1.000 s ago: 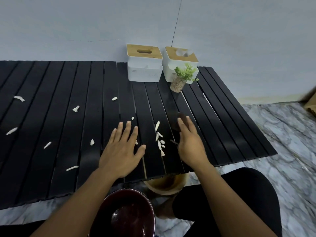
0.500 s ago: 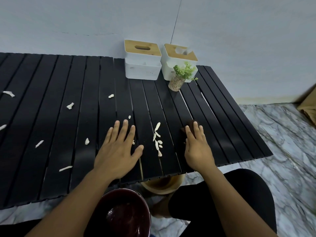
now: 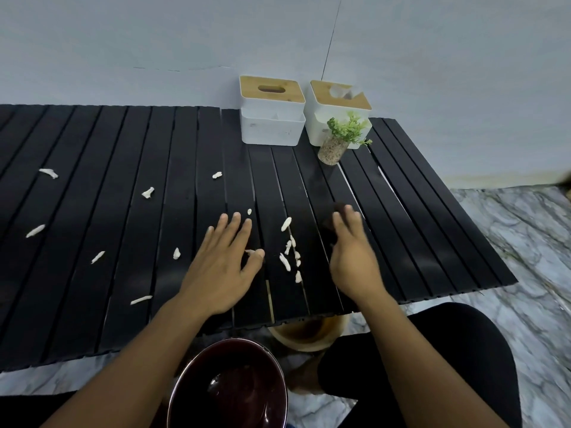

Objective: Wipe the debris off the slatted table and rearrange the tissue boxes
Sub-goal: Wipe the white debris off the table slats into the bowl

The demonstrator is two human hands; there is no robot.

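The black slatted table (image 3: 401, 242) carries white debris bits. A cluster of them (image 3: 289, 251) lies between my hands, and single pieces (image 3: 148, 193) are scattered to the left. My left hand (image 3: 222, 267) lies flat on the slats with fingers spread and holds nothing. My right hand (image 3: 352, 261), blurred, presses on a dark cloth (image 3: 328, 230) that shows only at its fingertips, just right of the cluster. Two white tissue boxes with wooden lids stand side by side at the back: the left one (image 3: 272, 125) and the right one (image 3: 321, 125), which has tissue poking out.
A small green plant in a glass jar (image 3: 335, 146) stands in front of the right box. Below the table's near edge sit a dark red bowl (image 3: 228, 387) and a wooden bowl (image 3: 309, 333). My black-clad knee (image 3: 432, 350) is at lower right on marble floor.
My right hand slid the dark cloth a little to the right, away from the debris cluster, and is now blurred with motion. My left hand stayed flat in place.
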